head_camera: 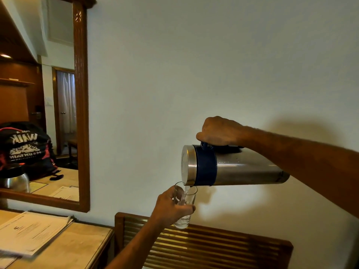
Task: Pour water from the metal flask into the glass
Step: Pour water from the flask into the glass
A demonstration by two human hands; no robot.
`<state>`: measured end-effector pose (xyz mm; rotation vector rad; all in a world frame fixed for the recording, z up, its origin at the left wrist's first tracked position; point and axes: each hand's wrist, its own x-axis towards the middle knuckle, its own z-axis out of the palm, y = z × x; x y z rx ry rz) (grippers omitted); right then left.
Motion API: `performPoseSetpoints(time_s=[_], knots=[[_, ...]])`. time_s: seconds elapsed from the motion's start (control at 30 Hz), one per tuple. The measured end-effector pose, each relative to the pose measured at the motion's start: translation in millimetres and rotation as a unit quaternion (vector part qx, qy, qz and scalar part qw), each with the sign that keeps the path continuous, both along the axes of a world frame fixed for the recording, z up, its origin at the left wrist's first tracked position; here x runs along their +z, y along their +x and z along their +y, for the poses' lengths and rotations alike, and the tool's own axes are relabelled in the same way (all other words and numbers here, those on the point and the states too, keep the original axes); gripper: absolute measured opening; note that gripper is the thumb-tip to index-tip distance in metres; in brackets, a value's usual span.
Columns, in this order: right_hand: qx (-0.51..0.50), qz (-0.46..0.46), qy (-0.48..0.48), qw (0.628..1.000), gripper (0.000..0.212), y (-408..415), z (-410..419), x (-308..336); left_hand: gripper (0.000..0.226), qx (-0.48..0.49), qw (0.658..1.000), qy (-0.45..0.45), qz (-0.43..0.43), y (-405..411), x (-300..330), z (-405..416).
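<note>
Flask: cylindrical steel flask with dark blue collar [237,167], right of centre, tipped near horizontal, spout over the glass.
Glass: clear tall tumbler [184,206], lower centre, catching a thin stream.
Right hand [219,132]: wrapped round the flask's handle.
Left hand [171,207]: clasping the glass.
Bench: pale-topped bench [77,241], lower left, carrying papers [33,230].

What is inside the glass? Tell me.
A thin stream of water from the metal flask enters the glass, with a little pooled at its base. The left hand covers its middle, hiding the exact level.
</note>
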<state>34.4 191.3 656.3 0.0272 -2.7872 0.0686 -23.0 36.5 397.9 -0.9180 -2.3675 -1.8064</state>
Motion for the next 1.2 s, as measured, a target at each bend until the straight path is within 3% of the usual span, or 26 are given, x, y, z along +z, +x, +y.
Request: performPoseSetpoints(time_s=[1.2], knots=[[-0.012, 0.022, -0.021, 0.999, 0.033, -10.2, 17.1, 3.7, 0.063, 0.001, 1.0, -0.023, -0.009, -4.1, 4.2, 2.8]])
